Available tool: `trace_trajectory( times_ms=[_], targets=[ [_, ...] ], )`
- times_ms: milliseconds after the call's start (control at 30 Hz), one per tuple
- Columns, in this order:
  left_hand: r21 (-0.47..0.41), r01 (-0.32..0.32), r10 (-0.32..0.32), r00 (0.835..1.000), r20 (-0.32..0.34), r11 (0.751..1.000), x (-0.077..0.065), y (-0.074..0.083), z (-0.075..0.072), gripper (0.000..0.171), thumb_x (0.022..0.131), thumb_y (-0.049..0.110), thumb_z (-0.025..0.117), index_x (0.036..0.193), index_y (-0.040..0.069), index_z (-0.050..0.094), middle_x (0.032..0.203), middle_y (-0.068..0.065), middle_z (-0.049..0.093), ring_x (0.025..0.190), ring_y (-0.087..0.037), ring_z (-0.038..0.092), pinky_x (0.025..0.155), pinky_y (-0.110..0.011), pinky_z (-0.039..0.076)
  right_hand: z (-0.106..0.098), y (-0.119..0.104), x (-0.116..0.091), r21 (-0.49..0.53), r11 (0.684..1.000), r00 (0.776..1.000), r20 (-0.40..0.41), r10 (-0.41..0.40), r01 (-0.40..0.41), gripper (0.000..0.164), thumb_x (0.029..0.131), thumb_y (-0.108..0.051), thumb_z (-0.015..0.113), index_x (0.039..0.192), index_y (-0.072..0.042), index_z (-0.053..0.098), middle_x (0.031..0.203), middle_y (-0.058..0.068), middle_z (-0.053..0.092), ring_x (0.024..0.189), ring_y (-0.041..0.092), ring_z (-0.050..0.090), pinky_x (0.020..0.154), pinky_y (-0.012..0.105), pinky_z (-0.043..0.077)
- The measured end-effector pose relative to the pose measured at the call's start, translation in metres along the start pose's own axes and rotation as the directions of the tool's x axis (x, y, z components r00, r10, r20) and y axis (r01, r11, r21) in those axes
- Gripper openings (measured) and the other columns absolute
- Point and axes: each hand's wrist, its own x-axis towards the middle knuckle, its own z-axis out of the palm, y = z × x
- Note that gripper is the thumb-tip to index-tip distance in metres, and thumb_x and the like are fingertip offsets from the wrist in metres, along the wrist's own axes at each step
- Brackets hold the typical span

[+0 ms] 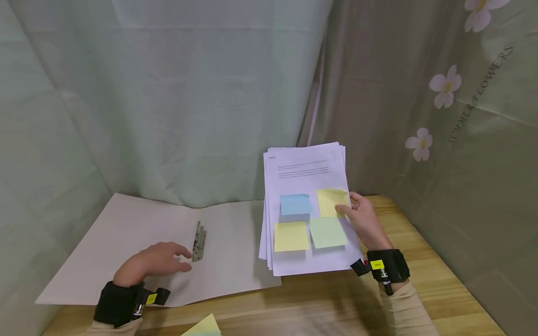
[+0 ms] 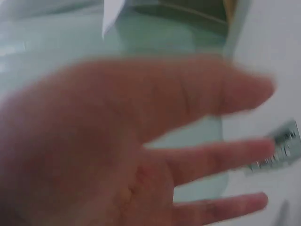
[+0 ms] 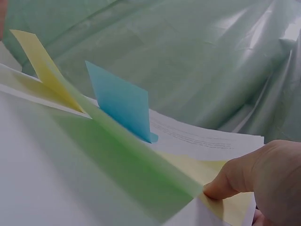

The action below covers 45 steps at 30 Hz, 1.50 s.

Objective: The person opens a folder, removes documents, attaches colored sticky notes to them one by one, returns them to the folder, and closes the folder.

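My right hand (image 1: 364,221) pinches the right edge of a stack of printed sheets (image 1: 298,261), thumb on top and fingers behind. The sheets are tilted up above the table. On the top sheet are a blue sticky note (image 1: 295,205), a green one (image 1: 328,233) and two yellow ones, the lower-left yellow note (image 1: 291,236) and the upper-right yellow note (image 1: 328,200) under my thumb. My left hand (image 1: 157,259) hovers over an open white folder (image 1: 235,242), fingers spread and holding nothing, beside the metal lever clip (image 1: 199,242) at the fold.
Yellow sticky notes (image 1: 203,326) lie at the front edge of the wooden table (image 1: 403,233). Pale curtains (image 1: 189,102) hang behind and on both sides, close to the table's edges. The folder covers the table's left part.
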Motion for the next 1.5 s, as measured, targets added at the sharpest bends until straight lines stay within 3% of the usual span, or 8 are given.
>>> trace_trajectory(
  times_ms=[100, 267, 333, 600, 833, 1100, 1300, 1500],
  targets=[
    [-0.015, 0.001, 0.0, 0.998, 0.058, 1.0, 0.002, -0.013, 0.002, 0.037, 0.093, 0.03, 0.08, 0.123, 0.008, 0.084, 0.138, -0.026, 0.073, 0.126, -0.047, 0.066, 0.102, -0.064, 0.059, 0.0, 0.0, -0.001, 0.011, 1.0, 1.0, -0.002, 0.002, -0.002, 0.061, 0.114, -0.014, 0.062, 0.168, 0.002, 0.041, 0.148, 0.029, 0.069, 0.099, 0.01, 0.071, 0.087, 0.021, 0.058],
    [-0.068, -0.003, 0.009, 0.996, 0.085, 0.998, 0.011, -0.022, 0.007, 0.036, 0.08, 0.018, 0.084, 0.114, 0.007, 0.089, 0.132, -0.02, 0.076, 0.103, -0.025, 0.058, 0.084, -0.039, 0.054, 0.001, 0.001, -0.003, 0.027, 1.0, 1.0, -0.012, -0.006, 0.006, 0.061, 0.113, -0.014, 0.062, 0.168, 0.002, 0.041, 0.148, 0.03, 0.069, 0.098, 0.009, 0.072, 0.085, 0.022, 0.06],
    [-0.082, 0.002, 0.005, 0.996, 0.088, 0.997, 0.013, -0.024, 0.009, 0.038, 0.078, 0.014, 0.085, 0.115, 0.005, 0.089, 0.13, -0.019, 0.077, 0.1, -0.023, 0.056, 0.083, -0.036, 0.052, 0.002, 0.002, -0.003, 0.027, 1.0, 1.0, -0.014, -0.009, 0.009, 0.062, 0.113, -0.014, 0.063, 0.169, 0.002, 0.04, 0.148, 0.03, 0.069, 0.097, 0.008, 0.072, 0.085, 0.022, 0.06],
    [-0.025, -0.028, 0.03, 0.998, 0.053, 0.999, 0.015, -0.023, 0.018, 0.042, 0.079, 0.018, 0.087, 0.119, 0.008, 0.089, 0.132, -0.02, 0.07, 0.122, -0.041, 0.065, 0.097, -0.054, 0.06, 0.003, 0.001, -0.003, 0.025, 1.0, 1.0, -0.02, -0.009, 0.01, 0.063, 0.113, -0.013, 0.062, 0.169, 0.003, 0.04, 0.148, 0.03, 0.068, 0.097, 0.008, 0.072, 0.085, 0.022, 0.06],
    [0.029, -0.088, 0.087, 0.995, 0.045, 0.996, 0.021, -0.002, 0.026, 0.042, 0.079, 0.023, 0.084, 0.118, 0.011, 0.09, 0.145, -0.028, 0.067, 0.129, -0.057, 0.056, 0.097, -0.064, 0.056, 0.001, 0.001, -0.002, 0.031, 0.999, 1.0, -0.019, -0.015, 0.015, 0.062, 0.113, -0.013, 0.062, 0.169, 0.003, 0.04, 0.15, 0.03, 0.067, 0.098, 0.008, 0.072, 0.086, 0.021, 0.06],
    [0.079, -0.119, 0.115, 0.992, 0.056, 0.99, 0.027, 0.039, 0.047, 0.051, 0.077, 0.023, 0.088, 0.128, 0.017, 0.087, 0.152, -0.019, 0.065, 0.137, -0.055, 0.052, 0.1, -0.085, 0.048, 0.002, 0.001, -0.001, 0.012, 1.0, 1.0, -0.022, 0.003, -0.003, 0.064, 0.114, -0.014, 0.062, 0.171, 0.002, 0.038, 0.155, 0.03, 0.063, 0.101, 0.01, 0.07, 0.087, 0.019, 0.058],
    [0.207, -0.148, 0.138, 0.989, 0.061, 0.967, 0.028, 0.08, 0.066, 0.061, 0.079, 0.028, 0.094, 0.139, 0.029, 0.082, 0.156, -0.011, 0.063, 0.144, -0.049, 0.051, 0.105, -0.081, 0.047, -0.001, 0.002, -0.002, -0.01, 1.0, 1.0, -0.017, 0.013, -0.013, 0.064, 0.114, -0.014, 0.061, 0.172, 0.003, 0.037, 0.157, 0.031, 0.062, 0.102, 0.011, 0.07, 0.087, 0.019, 0.058],
    [0.237, -0.135, 0.125, 0.99, 0.058, 0.962, 0.026, 0.091, 0.072, 0.06, 0.08, 0.028, 0.096, 0.138, 0.033, 0.082, 0.156, -0.007, 0.063, 0.148, -0.047, 0.05, 0.107, -0.078, 0.046, -0.001, 0.002, -0.002, -0.034, 0.998, 0.999, -0.004, 0.043, -0.044, 0.066, 0.113, -0.015, 0.062, 0.172, 0.004, 0.036, 0.159, 0.031, 0.06, 0.107, 0.014, 0.068, 0.087, 0.019, 0.056]
  ],
)
